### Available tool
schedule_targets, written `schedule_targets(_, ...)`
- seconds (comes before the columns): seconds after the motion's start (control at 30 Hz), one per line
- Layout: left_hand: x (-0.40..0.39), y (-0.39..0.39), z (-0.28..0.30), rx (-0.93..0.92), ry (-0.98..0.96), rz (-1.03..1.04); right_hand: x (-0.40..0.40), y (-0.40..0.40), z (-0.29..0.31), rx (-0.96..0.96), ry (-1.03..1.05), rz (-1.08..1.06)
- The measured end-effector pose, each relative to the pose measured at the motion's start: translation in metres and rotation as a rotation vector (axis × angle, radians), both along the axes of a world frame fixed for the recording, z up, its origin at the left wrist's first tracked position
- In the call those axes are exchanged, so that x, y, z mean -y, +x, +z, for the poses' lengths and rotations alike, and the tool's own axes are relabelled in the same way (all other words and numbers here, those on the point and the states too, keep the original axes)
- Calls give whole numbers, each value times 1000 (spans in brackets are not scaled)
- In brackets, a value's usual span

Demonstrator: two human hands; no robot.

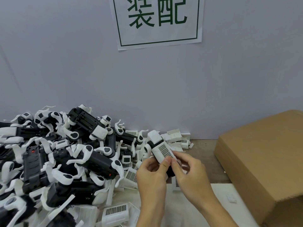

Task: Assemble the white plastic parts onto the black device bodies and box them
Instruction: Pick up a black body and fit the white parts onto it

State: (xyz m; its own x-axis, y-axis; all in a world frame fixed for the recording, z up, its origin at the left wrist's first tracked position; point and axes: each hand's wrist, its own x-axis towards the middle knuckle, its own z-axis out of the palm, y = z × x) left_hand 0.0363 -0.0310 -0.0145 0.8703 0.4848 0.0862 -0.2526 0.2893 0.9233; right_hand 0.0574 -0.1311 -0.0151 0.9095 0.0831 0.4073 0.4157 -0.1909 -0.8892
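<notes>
Both hands hold one black device body (170, 171) above the table, tilted up and to the left. A white grille-patterned plastic part (164, 151) lies on top of it. My left hand (151, 176) grips the body from the left, thumb on the white part's near edge. My right hand (188, 172) pinches that same near edge from the right. The body's lower end is hidden behind my fingers. A large heap of black device bodies with white limbs (54, 154) fills the left side.
Loose white grille parts (115, 212) lie near the heap's front and more white parts (178, 138) sit against the wall. A brown cardboard box (262, 161) stands at the right. A paper sign with green characters (157, 20) hangs on the grey wall.
</notes>
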Motion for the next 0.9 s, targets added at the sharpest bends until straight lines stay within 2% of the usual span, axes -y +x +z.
schedule_targets(0.07, -1, 0, 2, -3, -100, 44, 0, 0, -2, 43, -119, -30)
schedule_targets(0.2, -1, -1, 6, 9, -240, 44, -3, -1, -7, 22, -257, 51)
schedule_targets(0.3, -1, 0, 5, -5, -248, 25, -7, -1, -8, -16, -302, 87)
schedule_targets(0.47, -1, -1, 4, 29, -173, -3, -9, -1, -9, -34, -275, 60)
schedule_targets(0.63, 1, -2, 6, 65, -54, -71, -2, -5, -1, 77, -248, -17)
schedule_targets(0.8, -1, -3, 6, 81, 50, -1, -2, -6, -4, -41, -273, 149)
schedule_targets(0.9, -1, -2, 2, 88, 220, 31, 2, -3, -4, -53, -215, 215)
